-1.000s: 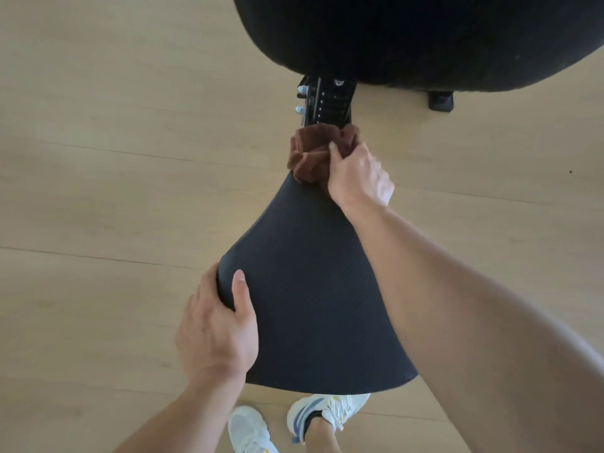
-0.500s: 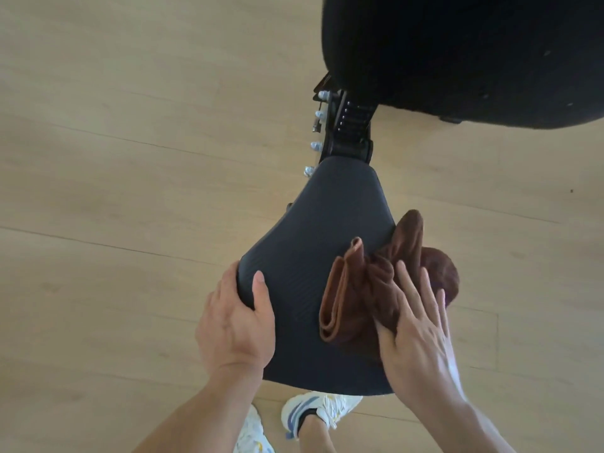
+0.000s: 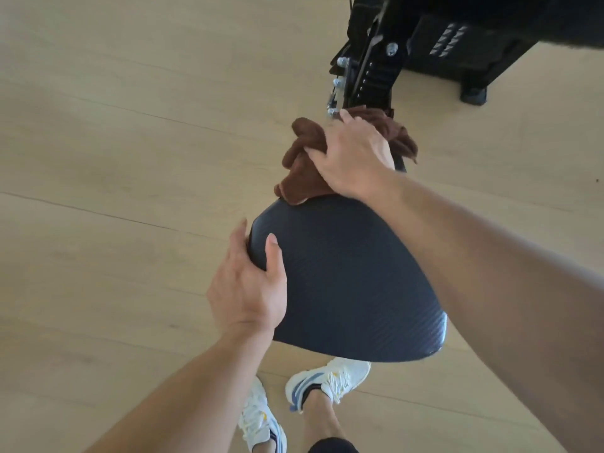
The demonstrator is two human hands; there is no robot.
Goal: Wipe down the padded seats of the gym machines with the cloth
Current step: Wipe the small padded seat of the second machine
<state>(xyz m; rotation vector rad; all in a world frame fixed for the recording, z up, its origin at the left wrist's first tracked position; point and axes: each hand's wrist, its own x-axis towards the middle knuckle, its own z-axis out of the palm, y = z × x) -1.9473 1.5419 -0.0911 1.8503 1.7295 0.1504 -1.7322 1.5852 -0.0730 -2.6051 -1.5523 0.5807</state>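
Fingers of the right hand (image 3: 351, 158) spread flat over a bunched brown cloth (image 3: 302, 165), pressing it onto the narrow far end of the padded seat (image 3: 353, 282); the fingertips curve a little over the cloth's folds, and whether they pinch it or only press cannot be told. Cloth spills out on both sides of that hand, one lobe to the left, a ragged fringe to the right. The left hand (image 3: 248, 289) grips the seat's left edge, thumb lying on the top surface and the other fingers wrapped down over the rim and out of sight. The seat is dark blue-grey with a fine ribbed weave, wide and rounded at the near end and tapering toward the black machine frame (image 3: 372, 70), where bolts and a row of adjustment holes show. The right forearm covers the seat's right side, and the cloth and hand hide the place where the seat meets the frame. The upper part of the machine is cut off by the top edge. Two white sneakers (image 3: 327, 380) stand on the pale wood floor (image 3: 114, 125), partly under the seat's near end.
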